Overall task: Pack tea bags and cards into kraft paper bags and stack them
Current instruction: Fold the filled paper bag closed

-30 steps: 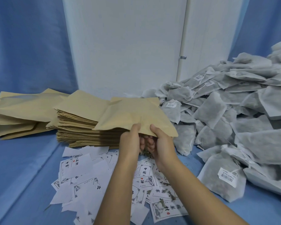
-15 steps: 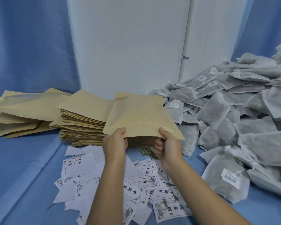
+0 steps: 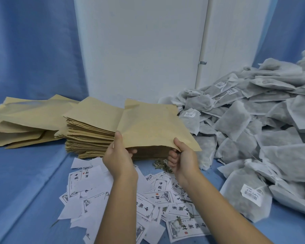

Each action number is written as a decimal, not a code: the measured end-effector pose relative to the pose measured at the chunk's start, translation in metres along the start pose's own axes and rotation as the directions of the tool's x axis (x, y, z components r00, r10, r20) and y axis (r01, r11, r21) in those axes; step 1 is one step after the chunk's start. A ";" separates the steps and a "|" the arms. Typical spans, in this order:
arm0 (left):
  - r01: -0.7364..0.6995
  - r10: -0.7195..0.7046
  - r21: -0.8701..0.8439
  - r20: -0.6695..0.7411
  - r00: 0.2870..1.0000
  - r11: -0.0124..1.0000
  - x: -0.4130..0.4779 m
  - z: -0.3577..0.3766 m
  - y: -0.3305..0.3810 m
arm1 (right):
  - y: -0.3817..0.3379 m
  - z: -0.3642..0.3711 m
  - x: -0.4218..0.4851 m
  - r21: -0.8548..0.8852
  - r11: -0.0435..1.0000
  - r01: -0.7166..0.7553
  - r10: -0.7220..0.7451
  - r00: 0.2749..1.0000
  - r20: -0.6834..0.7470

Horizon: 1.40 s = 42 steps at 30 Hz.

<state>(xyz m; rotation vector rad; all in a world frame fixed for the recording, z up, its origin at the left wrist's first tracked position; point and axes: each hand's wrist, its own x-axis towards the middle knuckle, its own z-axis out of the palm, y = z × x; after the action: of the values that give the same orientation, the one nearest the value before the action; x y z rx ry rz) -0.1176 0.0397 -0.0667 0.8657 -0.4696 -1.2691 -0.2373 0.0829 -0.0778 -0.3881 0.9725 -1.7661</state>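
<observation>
I hold one kraft paper bag by its near edge, raised over the front of a thick stack of kraft bags. My left hand grips the bag's near left corner, thumb on top. My right hand grips the near right part of that edge, thumb on top and fingers curled beneath. Printed white cards lie scattered on the blue cloth under my forearms. A large heap of grey mesh tea bags fills the right side.
A looser spread of kraft bags lies at the far left. A white panel stands behind the stack, with blue curtain on both sides. Loose dried herb bits lie on the cloth between my hands.
My hands have moved apart along the bag's near edge, from close together at its middle to its two sides. The bag now lies flatter and wider over the stack.
</observation>
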 end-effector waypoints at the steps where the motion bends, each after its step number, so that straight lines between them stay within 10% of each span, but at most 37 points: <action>1: 0.035 -0.034 -0.041 0.030 0.999 0.999 -0.002 0.002 -0.002 | 0.001 0.002 -0.002 -0.008 1.000 -0.014 0.014 1.000 0.028; 7: 0.304 -0.257 -0.142 0.276 0.926 0.942 -0.014 0.014 -0.005 | 0.006 0.014 -0.012 -0.107 0.994 -0.021 0.033 0.993 0.110; 12: 0.281 -0.225 -0.185 0.274 0.935 0.942 -0.003 0.006 0.010 | -0.002 0.011 -0.015 0.006 1.000 -0.005 0.005 1.000 0.015; 24: 0.079 0.059 -0.480 0.265 0.962 0.874 0.086 -0.025 0.128 | 0.025 0.185 0.005 -0.113 0.992 -0.057 0.094 0.926 0.365; 30: 0.173 -0.210 0.215 0.166 0.964 0.961 0.170 -0.032 0.183 | 0.050 0.264 0.029 -0.167 0.971 -0.173 0.231 0.863 0.450; 35: 0.013 -0.036 0.153 0.152 0.988 0.988 0.171 -0.041 0.165 | 0.064 0.231 0.036 -0.170 0.976 0.134 -0.043 0.889 0.456; 38: -0.155 0.135 0.156 0.129 0.982 0.975 0.155 -0.031 0.158 | 0.053 0.204 0.041 -0.480 0.750 0.455 -0.280 0.876 0.393; 42: -0.277 0.252 0.164 0.159 0.955 0.947 0.116 -0.011 0.152 | 0.039 0.157 0.048 -0.833 -0.135 0.537 -0.199 0.808 0.554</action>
<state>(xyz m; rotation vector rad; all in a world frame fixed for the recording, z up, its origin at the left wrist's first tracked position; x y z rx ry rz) 0.0168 -0.0596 0.0272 0.8407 -0.7969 -1.0499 -0.1290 -0.0324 -0.0184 -2.0269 2.0149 -0.9702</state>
